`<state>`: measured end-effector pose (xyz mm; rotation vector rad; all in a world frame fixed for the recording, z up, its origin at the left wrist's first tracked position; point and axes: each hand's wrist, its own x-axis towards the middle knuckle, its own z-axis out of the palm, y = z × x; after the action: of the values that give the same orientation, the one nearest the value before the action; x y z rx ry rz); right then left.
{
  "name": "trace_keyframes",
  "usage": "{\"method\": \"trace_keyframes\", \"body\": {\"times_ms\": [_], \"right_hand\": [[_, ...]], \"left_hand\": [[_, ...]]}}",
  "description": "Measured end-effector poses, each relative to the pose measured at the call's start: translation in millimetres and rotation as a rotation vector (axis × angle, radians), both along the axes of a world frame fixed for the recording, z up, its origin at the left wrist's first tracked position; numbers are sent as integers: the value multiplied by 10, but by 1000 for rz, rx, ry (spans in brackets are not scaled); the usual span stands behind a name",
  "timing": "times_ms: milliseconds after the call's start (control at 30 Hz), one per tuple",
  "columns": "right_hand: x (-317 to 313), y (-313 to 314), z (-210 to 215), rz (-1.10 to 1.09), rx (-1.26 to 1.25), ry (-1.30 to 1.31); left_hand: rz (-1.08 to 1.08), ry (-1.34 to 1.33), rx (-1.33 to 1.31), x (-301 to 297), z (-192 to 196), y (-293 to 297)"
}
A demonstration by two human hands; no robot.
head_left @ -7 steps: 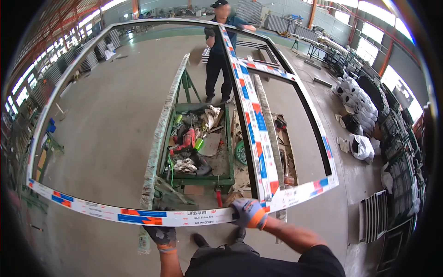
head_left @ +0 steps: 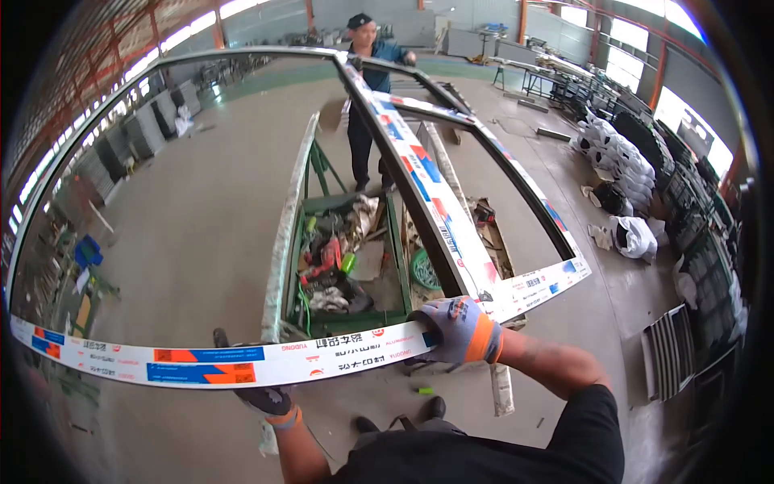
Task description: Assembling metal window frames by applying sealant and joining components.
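While a large rectangular frame (head_left: 419, 161) spans the picture from the left edge to right of centre, its near bar (head_left: 310, 365), wrapped in white, blue and red film, crosses the lower part. Right of centre, the right hand (head_left: 463, 329), in a grey and orange glove, has its grip clamped on that bar. At lower left, the left hand (head_left: 270, 399) grips it from below, dark fingertips (head_left: 219, 337) showing above. Seen through the frame, a green cart (head_left: 367, 321) in the middle holds a red drill (head_left: 329, 255) among cluttered tools. A co-worker (head_left: 360, 133) stands upper centre, beside the frame's far end.
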<state>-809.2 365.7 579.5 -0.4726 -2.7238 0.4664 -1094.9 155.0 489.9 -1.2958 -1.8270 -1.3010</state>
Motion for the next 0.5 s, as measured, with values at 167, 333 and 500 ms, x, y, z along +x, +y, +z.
{"method": "trace_keyframes", "body": {"times_ms": [167,333,500], "right_hand": [[141,-62,406,38,-2,134],[288,-134,903,79,-22,123],[369,-132,1451,190,-39,389]], "left_hand": [[-26,193,570,288,981,410],[86,533,559,44,1629,320],[59,672,588,117,3019,283]]}}
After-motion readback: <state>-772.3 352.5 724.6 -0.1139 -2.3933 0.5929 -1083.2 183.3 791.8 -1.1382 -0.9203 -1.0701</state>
